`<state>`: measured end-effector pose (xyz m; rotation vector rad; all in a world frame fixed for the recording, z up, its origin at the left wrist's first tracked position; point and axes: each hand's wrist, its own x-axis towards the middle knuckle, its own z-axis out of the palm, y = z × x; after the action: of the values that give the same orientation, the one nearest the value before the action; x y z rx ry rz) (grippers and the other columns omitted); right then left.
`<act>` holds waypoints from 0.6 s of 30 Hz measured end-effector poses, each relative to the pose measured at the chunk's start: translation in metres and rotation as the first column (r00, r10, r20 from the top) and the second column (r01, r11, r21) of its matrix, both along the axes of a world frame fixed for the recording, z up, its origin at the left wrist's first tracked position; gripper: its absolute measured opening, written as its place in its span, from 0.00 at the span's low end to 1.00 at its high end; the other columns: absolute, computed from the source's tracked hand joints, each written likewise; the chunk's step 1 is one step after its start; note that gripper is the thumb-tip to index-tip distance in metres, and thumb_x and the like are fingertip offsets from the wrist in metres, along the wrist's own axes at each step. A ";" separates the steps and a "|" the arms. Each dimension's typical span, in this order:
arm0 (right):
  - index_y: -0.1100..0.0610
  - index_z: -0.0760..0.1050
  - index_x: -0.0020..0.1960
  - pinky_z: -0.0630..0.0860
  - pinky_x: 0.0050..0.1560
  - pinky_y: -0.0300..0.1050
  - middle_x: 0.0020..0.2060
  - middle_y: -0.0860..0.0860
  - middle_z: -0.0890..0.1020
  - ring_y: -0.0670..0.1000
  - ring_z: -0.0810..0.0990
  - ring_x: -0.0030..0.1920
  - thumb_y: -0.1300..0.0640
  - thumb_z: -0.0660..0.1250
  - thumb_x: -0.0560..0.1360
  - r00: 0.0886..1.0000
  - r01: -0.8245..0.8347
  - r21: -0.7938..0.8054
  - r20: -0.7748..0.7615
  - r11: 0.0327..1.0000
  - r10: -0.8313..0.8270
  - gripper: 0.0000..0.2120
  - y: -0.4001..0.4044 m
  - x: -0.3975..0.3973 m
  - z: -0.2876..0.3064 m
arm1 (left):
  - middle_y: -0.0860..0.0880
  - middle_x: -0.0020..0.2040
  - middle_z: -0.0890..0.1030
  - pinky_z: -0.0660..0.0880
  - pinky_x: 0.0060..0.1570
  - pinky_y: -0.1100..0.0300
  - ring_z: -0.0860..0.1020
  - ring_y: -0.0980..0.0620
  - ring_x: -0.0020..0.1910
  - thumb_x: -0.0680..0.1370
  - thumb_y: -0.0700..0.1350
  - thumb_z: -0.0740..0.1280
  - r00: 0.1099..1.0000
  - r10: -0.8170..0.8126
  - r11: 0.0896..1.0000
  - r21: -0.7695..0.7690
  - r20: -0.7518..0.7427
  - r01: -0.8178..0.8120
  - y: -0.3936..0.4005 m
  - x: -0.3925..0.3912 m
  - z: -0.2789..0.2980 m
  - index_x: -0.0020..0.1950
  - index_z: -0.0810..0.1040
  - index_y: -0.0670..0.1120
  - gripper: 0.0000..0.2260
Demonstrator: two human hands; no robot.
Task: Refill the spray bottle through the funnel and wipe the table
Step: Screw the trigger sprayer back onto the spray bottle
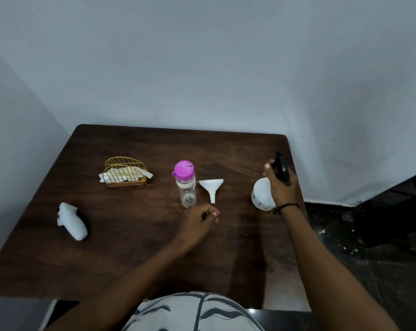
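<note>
My right hand [279,181] is wrapped around the black pump head of the white spray bottle [261,194], which stands near the right edge of the table [130,247]. My fingers are closed on that head, thumb toward the far side; I judge this to be the unscrewing step, before any pouring. My left hand [199,222] hovers low over the wood with its fingers loosely curled and nothing in them, just short of the funnel [211,187].

The funnel lies tipped on the tabletop, spout toward me, beside the clear water bottle [186,185] with its pink cap still on. Next, I think, the head must come off, the funnel must be stood in the open neck, and the pink cap opened.

Farther left sits a gold wire holder [125,173] with white tissues [121,176] for wiping, and nearer me a white controller [72,222]. The middle and near part of the table are bare, so there is room to work; the spray bottle, though, is close to the right drop-off and wants steadying.
</note>
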<state>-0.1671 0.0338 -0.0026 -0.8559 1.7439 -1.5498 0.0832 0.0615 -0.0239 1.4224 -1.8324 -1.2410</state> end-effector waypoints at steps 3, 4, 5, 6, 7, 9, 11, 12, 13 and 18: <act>0.61 0.81 0.56 0.79 0.55 0.40 0.50 0.55 0.84 0.54 0.83 0.54 0.59 0.72 0.76 0.999 -0.012 0.018 -0.038 1.000 0.013 0.10 -0.003 -0.004 -0.011 | 0.51 0.40 0.86 0.80 0.46 0.56 0.82 0.61 0.38 0.79 0.39 0.66 1.000 0.005 1.000 0.009 0.015 -0.005 -0.001 0.004 0.001 0.50 0.84 0.44 0.06; 0.60 0.81 0.55 0.78 0.56 0.40 0.49 0.52 0.84 0.51 0.83 0.53 0.59 0.73 0.75 0.998 -0.020 0.030 -0.057 0.999 0.022 0.10 -0.002 -0.005 -0.013 | 0.51 0.41 0.86 0.80 0.46 0.58 0.81 0.62 0.38 0.79 0.39 0.66 1.000 0.003 1.000 0.005 0.020 -0.003 -0.001 0.005 0.001 0.50 0.84 0.44 0.06; 0.60 0.81 0.55 0.77 0.55 0.39 0.48 0.50 0.84 0.48 0.83 0.51 0.58 0.74 0.74 0.997 -0.031 0.042 -0.069 0.999 0.034 0.11 -0.003 -0.007 -0.016 | 0.51 0.41 0.86 0.79 0.45 0.61 0.81 0.63 0.38 0.79 0.39 0.66 1.000 0.001 1.000 0.000 0.025 -0.001 -0.002 0.007 0.002 0.51 0.84 0.44 0.06; 0.60 0.81 0.55 0.76 0.55 0.41 0.47 0.49 0.84 0.45 0.82 0.48 0.57 0.75 0.74 0.996 -0.040 0.059 -0.076 0.997 0.044 0.12 -0.003 -0.008 -0.017 | 0.51 0.41 0.86 0.78 0.44 0.64 0.80 0.65 0.37 0.80 0.39 0.66 0.999 0.001 1.000 -0.005 0.032 -0.001 -0.002 0.008 0.002 0.51 0.84 0.44 0.06; 0.60 0.81 0.55 0.76 0.56 0.44 0.47 0.49 0.84 0.42 0.81 0.47 0.56 0.76 0.73 0.996 -0.040 0.081 -0.078 0.996 0.046 0.13 -0.004 -0.009 -0.019 | 0.51 0.41 0.86 0.77 0.44 0.66 0.80 0.66 0.37 0.80 0.39 0.66 0.999 0.001 1.000 -0.010 0.041 0.000 -0.003 0.009 0.003 0.52 0.83 0.43 0.06; 0.59 0.81 0.55 0.76 0.59 0.51 0.47 0.50 0.83 0.41 0.80 0.47 0.54 0.77 0.71 0.994 -0.027 0.134 -0.102 0.991 0.041 0.17 -0.002 -0.010 -0.023 | 0.51 0.42 0.85 0.77 0.43 0.68 0.80 0.66 0.37 0.80 0.39 0.66 0.999 0.001 1.000 -0.014 0.054 0.000 -0.004 0.011 0.004 0.52 0.83 0.43 0.07; 0.58 0.77 0.62 0.76 0.62 0.54 0.55 0.52 0.81 0.47 0.79 0.53 0.53 0.79 0.69 0.988 -0.023 0.165 -0.145 0.986 0.047 0.24 0.002 -0.009 -0.025 | 0.50 0.42 0.85 0.78 0.44 0.65 0.80 0.64 0.37 0.80 0.39 0.66 0.999 0.010 1.000 -0.010 0.050 -0.010 -0.005 0.012 0.005 0.52 0.84 0.42 0.07; 0.57 0.73 0.67 0.74 0.65 0.54 0.61 0.53 0.79 0.50 0.78 0.59 0.53 0.79 0.69 0.986 -0.024 0.176 -0.161 0.984 0.053 0.29 0.006 -0.007 -0.026 | 0.50 0.42 0.86 0.79 0.45 0.62 0.81 0.63 0.38 0.80 0.38 0.66 0.999 0.020 1.000 -0.013 0.044 -0.019 -0.005 0.013 0.006 0.52 0.84 0.42 0.07; 0.56 0.68 0.71 0.72 0.68 0.53 0.67 0.54 0.75 0.52 0.74 0.65 0.53 0.79 0.69 0.983 -0.020 0.177 -0.175 0.984 0.052 0.35 0.011 -0.005 -0.027 | 0.50 0.42 0.86 0.80 0.45 0.60 0.81 0.61 0.38 0.80 0.38 0.66 0.999 0.030 0.999 -0.017 0.040 -0.030 -0.006 0.015 0.006 0.52 0.84 0.43 0.07; 0.62 0.62 0.74 0.66 0.71 0.52 0.72 0.61 0.66 0.58 0.67 0.71 0.42 0.70 0.71 0.886 0.256 -0.092 -0.375 0.962 -0.271 0.39 0.060 0.038 -0.023 | 0.54 0.41 0.84 0.82 0.46 0.56 0.82 0.59 0.42 0.81 0.41 0.66 0.996 0.082 0.995 -0.051 -0.024 -0.083 -0.010 0.030 0.014 0.52 0.84 0.46 0.07</act>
<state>-0.1294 0.0934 -0.0252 -1.0329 2.1939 -1.6780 0.1132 0.0515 -0.0103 1.4358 -1.7608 -1.1554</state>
